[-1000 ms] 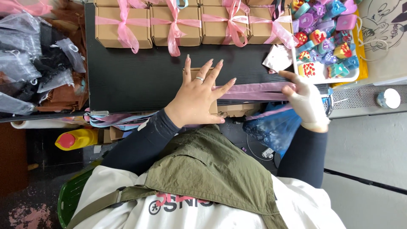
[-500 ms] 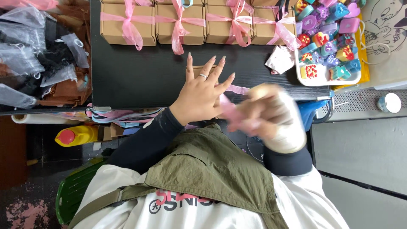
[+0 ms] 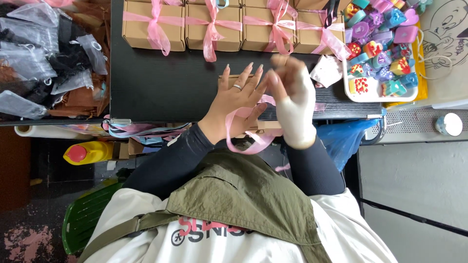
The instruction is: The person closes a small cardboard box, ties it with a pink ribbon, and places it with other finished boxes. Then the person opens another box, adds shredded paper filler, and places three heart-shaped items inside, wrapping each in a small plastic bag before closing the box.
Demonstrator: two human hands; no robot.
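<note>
Our left hand [image 3: 239, 100] lies spread flat on the small box [image 3: 233, 79]; at three o'clock our right hand [image 3: 292, 97] pinches the pink ribbon [image 3: 243, 131]. Slack may slip off the box's corner.

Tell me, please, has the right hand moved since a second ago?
Yes. The right hand has swung from the tray side toward the left hand, trailing pink ribbon.
</note>
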